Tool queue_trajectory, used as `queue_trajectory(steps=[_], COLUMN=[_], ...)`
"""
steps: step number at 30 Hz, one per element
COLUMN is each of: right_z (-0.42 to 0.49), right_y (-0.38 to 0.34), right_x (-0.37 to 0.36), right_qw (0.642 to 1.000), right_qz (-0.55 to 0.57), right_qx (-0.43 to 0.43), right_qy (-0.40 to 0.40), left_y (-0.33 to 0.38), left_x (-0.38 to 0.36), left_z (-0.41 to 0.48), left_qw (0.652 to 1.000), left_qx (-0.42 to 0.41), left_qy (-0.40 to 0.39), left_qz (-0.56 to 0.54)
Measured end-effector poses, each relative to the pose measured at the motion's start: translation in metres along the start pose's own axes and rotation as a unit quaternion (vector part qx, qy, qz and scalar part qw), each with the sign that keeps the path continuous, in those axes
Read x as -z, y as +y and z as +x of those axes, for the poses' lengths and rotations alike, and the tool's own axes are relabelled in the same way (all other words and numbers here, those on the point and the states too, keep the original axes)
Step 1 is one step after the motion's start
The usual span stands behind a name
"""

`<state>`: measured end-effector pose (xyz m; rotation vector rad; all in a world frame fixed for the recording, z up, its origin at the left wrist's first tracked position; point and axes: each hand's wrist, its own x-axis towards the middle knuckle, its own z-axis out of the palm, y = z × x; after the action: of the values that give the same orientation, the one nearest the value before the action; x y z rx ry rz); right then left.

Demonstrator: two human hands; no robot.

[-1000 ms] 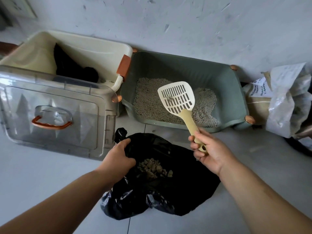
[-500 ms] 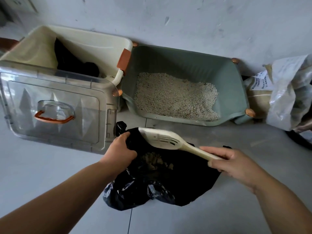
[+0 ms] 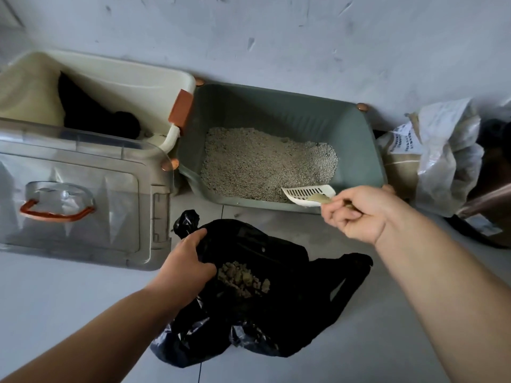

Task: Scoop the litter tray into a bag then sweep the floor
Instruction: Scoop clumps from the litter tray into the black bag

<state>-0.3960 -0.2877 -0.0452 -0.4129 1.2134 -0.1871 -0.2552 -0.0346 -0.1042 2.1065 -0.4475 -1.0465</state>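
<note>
The green litter tray [image 3: 276,111] sits on the floor [image 3: 55,299], right up against the gray wall [image 3: 276,37]. Gray litter [image 3: 262,161] lies in a flat heap inside it.

The right hand [image 3: 356,214] is over the near right corner of the tray. Its fingers [image 3: 340,217] are curled tight around the handle of the pale scoop [image 3: 307,195]. The end of the scoop with the slots points left and is down at the near edge of the litter. I cannot tell if it has picked anything up.

The black bag [image 3: 276,313] lies on the floor in front of the tray, near the person. The left hand [image 3: 185,261] grabs the left side of the bag's mouth, with its fingers [image 3: 193,236] bent over the edge of the plastic. The bag is open. A small pile of litter clumps [image 3: 243,277] lies inside it, just beside the left hand.

A cream box [image 3: 132,87] stands to the left of the tray and touches it. Something dark is in it, but I cannot tell what. A clear lid [image 3: 83,236] with an orange handle [image 3: 55,214] leans in front of that box. A crinkly sack [image 3: 442,161] sits to the right of the tray.
</note>
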Motion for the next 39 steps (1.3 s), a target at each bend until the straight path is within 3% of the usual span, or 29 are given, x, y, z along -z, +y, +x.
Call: queue_trajectory(steps=[8, 16, 24, 39], right_z=[0.043, 0.104, 0.127, 0.123], right_y=[0.011, 0.023, 0.011, 0.027], right_x=[0.002, -0.004, -0.03, 0.002], right_qw=[0.994, 0.994, 0.993, 0.971], right_qz=[0.093, 0.08, 0.008, 0.018], right_qx=[-0.028, 0.069, 0.105, 0.236], right_qy=[-0.041, 0.02, 0.055, 0.031], left_y=[-0.006, -0.016, -0.025, -0.035], left_x=[-0.001, -0.002, -0.006, -0.006], left_z=[0.012, 0.019, 0.035, 0.042], left_qw=[1.0, 0.999, 0.997, 0.996], left_qx=[0.018, 0.047, 0.058, 0.06], left_qy=[-0.009, -0.018, -0.039, -0.051], left_qz=[-0.002, -0.021, -0.028, -0.044])
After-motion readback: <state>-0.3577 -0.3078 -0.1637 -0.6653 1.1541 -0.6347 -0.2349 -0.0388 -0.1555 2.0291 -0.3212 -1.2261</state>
